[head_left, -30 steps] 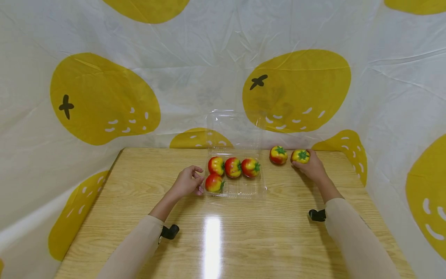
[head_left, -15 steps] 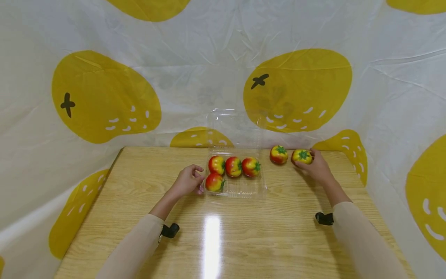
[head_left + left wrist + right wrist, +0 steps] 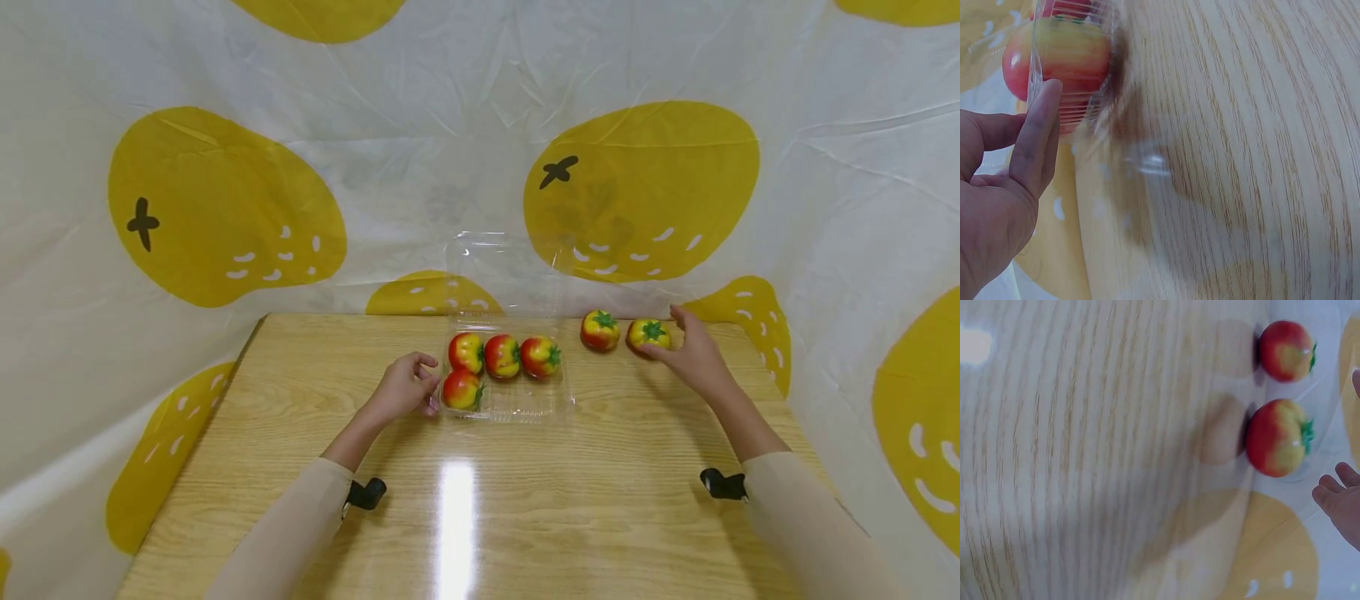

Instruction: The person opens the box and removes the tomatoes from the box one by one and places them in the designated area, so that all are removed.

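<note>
A clear plastic clamshell container point(image 3: 525, 407) lies with its lid point(image 3: 506, 271) raised. Inside are several red-and-yellow tomato-like fruits with green leafy tops: three in the back row, and one fruit point(image 3: 462, 390) at front left. My left hand point(image 3: 402, 387) pinches the container's left side wall; in the left wrist view the fingertips point(image 3: 1047, 94) press its ribbed outer face. To the right of the container sit two loose fruits, a left one point(image 3: 600, 331) and a right one point(image 3: 648, 336). My right hand point(image 3: 697, 360) is spread beside the right one, apart from it in the right wrist view.
The wooden table point(image 3: 360, 542) backs onto a white cloth point(image 3: 420, 167) printed with large yellow fruit shapes, which also hangs at both sides. Dark wrist-camera mounts show at both sleeves. A bright light reflection lies on the front of the tabletop.
My right hand has let go of the right loose fruit, its fingers spreading as it draws back to the right. The left hand and the container have stayed in place.
</note>
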`<state>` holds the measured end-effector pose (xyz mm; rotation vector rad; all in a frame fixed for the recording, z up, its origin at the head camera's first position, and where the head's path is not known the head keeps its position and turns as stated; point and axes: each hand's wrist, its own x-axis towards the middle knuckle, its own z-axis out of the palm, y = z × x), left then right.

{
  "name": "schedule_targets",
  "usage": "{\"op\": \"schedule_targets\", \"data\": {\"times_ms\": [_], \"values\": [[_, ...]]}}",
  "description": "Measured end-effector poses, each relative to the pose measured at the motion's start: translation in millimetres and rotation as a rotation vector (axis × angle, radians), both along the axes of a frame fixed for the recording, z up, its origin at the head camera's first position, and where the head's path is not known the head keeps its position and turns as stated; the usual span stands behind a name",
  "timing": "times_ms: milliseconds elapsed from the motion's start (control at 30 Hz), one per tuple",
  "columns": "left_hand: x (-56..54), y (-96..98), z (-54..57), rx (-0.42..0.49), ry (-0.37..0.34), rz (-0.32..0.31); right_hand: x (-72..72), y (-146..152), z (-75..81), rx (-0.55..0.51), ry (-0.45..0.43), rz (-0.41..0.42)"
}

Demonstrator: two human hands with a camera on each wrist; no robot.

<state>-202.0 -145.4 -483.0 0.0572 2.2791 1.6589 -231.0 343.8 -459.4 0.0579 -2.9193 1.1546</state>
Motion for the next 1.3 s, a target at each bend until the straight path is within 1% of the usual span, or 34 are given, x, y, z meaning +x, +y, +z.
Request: {"op": "schedule_targets", "data": {"times_ms": [200,367,533,633,767,933,1067,1300], "values": [[0.5,-1.2,-0.1,0.0,0.005,0.0,11.5,-17.7,15.4,0.011,0.07,0.053],[1.4,-1.0,0.9,-0.009,0.005,-0.004,19.8,-32.8,24.0,0.0,0.089,0.103],[1.5,-1.5,1.4,-0.013,0.009,-0.009,23.0,-47.7,28.1,0.022,0.104,0.157],[1.3,-1.8,1.8,-0.013,0.005,-0.006,23.6,-57.5,28.2,0.049,0.111,0.202],[0.9,-2.0,2.0,-0.021,0.002,-0.003,25.1,-72.8,27.0,0.078,0.095,0.265],[0.9,-1.9,1.3,-0.024,0.012,-0.011,25.6,-90.5,22.6,0.106,0.088,0.345],[1.3,-1.2,2.0,-0.018,0.007,-0.009,24.0,-101.2,17.6,0.107,0.089,0.397],[0.6,-0.8,1.7,-0.015,0.014,-0.013,19.7,-115.7,11.1,0.13,0.143,0.478]]}}
